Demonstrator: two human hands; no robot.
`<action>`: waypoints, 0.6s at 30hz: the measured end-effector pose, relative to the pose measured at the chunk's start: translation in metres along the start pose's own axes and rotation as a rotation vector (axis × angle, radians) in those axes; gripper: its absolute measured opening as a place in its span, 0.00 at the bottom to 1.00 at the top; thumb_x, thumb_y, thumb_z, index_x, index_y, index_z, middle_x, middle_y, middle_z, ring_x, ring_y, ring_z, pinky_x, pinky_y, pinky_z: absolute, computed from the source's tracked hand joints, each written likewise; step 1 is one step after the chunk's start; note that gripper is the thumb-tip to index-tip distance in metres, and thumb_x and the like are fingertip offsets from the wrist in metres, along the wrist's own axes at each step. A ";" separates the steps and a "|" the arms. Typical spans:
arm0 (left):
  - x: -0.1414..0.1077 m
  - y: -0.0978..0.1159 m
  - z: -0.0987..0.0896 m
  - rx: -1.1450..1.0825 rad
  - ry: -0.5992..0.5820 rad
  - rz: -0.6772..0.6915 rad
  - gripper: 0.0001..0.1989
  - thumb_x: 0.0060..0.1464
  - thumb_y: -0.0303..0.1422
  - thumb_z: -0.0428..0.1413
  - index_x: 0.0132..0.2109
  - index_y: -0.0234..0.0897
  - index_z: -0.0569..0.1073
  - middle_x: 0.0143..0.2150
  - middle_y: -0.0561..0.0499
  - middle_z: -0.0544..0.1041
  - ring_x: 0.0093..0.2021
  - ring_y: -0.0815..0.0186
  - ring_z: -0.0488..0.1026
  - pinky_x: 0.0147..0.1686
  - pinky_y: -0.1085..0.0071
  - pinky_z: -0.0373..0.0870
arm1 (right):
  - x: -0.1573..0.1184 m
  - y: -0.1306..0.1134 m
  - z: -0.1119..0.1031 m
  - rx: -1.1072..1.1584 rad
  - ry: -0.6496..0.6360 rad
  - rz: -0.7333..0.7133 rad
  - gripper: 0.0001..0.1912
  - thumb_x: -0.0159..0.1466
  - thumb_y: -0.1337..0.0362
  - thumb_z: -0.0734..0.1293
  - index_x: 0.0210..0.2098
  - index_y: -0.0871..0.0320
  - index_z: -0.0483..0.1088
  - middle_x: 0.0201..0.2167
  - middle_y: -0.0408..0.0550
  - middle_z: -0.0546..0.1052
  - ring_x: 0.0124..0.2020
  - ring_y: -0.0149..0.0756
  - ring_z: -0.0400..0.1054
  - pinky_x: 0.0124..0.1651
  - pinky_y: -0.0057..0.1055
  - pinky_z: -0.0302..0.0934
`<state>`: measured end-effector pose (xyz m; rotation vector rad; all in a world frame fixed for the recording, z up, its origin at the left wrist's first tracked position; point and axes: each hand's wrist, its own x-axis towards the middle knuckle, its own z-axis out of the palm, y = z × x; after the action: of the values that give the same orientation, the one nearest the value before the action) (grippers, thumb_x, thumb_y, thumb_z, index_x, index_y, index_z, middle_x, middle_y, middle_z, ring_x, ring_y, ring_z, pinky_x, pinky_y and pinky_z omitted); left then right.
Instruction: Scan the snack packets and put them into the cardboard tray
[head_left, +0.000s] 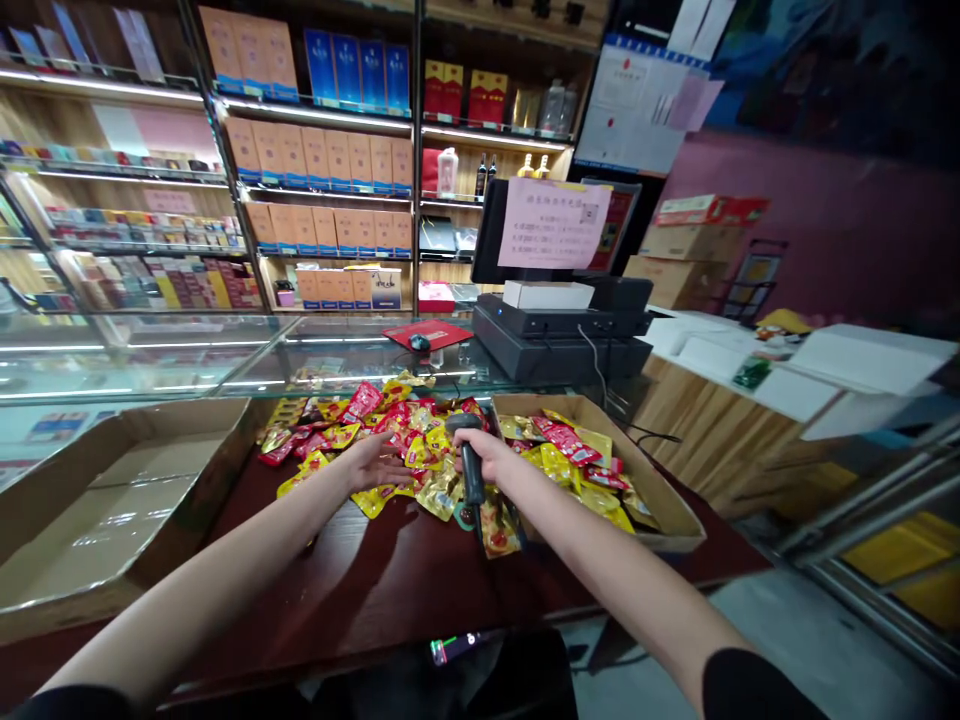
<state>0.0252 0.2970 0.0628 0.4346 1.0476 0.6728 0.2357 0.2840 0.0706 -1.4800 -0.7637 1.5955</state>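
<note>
A heap of red, yellow and gold snack packets lies on the dark red table. At the heap's front edge my left hand reaches in with its fingers stretched out, holding nothing that I can see. My right hand is wrapped round the handle of a black barcode scanner, held upright over the packets. A gold packet lies just below the scanner. To the right, a cardboard tray holds more packets of the same kinds.
A second cardboard tray stands at the left with a bare bottom. Behind the heap are a glass counter, a mouse on a red mat and a cash register with a monitor. A lit phone is below the table's front edge.
</note>
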 end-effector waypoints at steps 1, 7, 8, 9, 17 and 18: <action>0.003 -0.003 0.001 -0.008 -0.002 0.002 0.24 0.55 0.39 0.50 0.54 0.29 0.58 0.54 0.28 0.60 0.53 0.43 0.65 0.40 0.50 0.72 | 0.001 0.001 0.002 -0.012 0.006 0.033 0.06 0.47 0.73 0.62 0.18 0.59 0.60 0.11 0.40 0.60 0.14 0.28 0.55 0.19 0.27 0.59; 0.009 -0.007 0.005 -0.042 0.077 0.015 0.22 0.55 0.39 0.51 0.53 0.32 0.58 0.51 0.34 0.61 0.50 0.47 0.69 0.39 0.49 0.72 | 0.003 0.000 0.015 -0.028 -0.014 0.068 0.06 0.46 0.73 0.63 0.17 0.59 0.60 0.12 0.41 0.61 0.15 0.27 0.56 0.19 0.24 0.57; 0.009 -0.005 0.005 -0.058 0.086 0.020 0.22 0.55 0.39 0.52 0.52 0.33 0.58 0.50 0.35 0.62 0.49 0.48 0.70 0.39 0.50 0.72 | 0.003 -0.001 0.017 -0.022 -0.020 0.058 0.06 0.46 0.73 0.63 0.17 0.59 0.60 0.12 0.40 0.61 0.15 0.26 0.56 0.19 0.24 0.56; 0.009 -0.003 0.005 -0.077 0.084 0.031 0.21 0.54 0.39 0.52 0.52 0.34 0.58 0.49 0.37 0.63 0.48 0.50 0.71 0.38 0.50 0.73 | 0.002 -0.003 0.020 -0.013 -0.024 0.042 0.06 0.46 0.73 0.63 0.17 0.59 0.61 0.12 0.40 0.61 0.15 0.26 0.56 0.19 0.24 0.56; 0.019 0.012 0.013 -0.126 -0.016 0.152 0.13 0.52 0.35 0.55 0.42 0.34 0.63 0.34 0.46 0.69 0.35 0.58 0.75 0.37 0.54 0.74 | -0.012 0.005 0.053 0.049 -0.127 -0.153 0.05 0.44 0.75 0.64 0.20 0.61 0.66 0.14 0.39 0.66 0.19 0.26 0.61 0.24 0.23 0.57; 0.019 0.012 0.013 -0.123 -0.039 0.148 0.11 0.53 0.32 0.54 0.42 0.34 0.63 0.33 0.46 0.70 0.34 0.58 0.75 0.37 0.54 0.74 | -0.013 0.007 0.055 0.055 -0.121 -0.158 0.05 0.44 0.75 0.64 0.20 0.60 0.66 0.13 0.39 0.66 0.19 0.27 0.61 0.24 0.24 0.57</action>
<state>0.0397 0.3190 0.0642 0.4188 0.9380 0.8529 0.1802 0.2749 0.0782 -1.2609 -0.8755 1.5831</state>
